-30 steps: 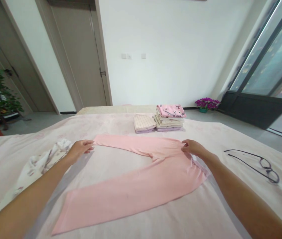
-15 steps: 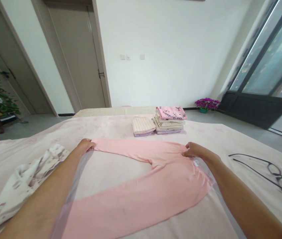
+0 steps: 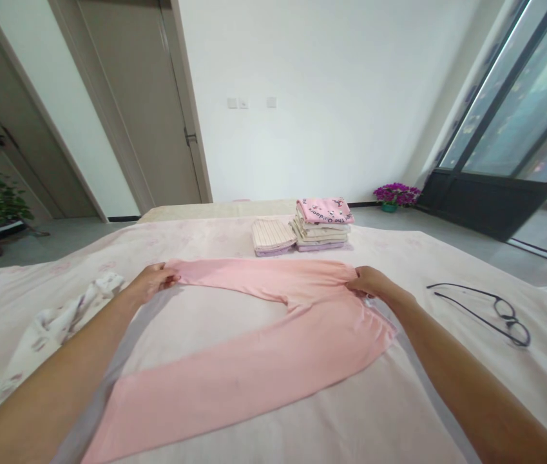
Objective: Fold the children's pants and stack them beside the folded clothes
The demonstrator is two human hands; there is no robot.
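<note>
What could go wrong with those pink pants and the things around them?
The left hand and right hand both grip the far side of the pink pants, so the near leg might bunch up if they're lifted.
The eyeglasses lie unfolded beside the right forearm; it might bump them.
The crumpled patterned garment lies beside the left forearm, which might drag it.
</note>
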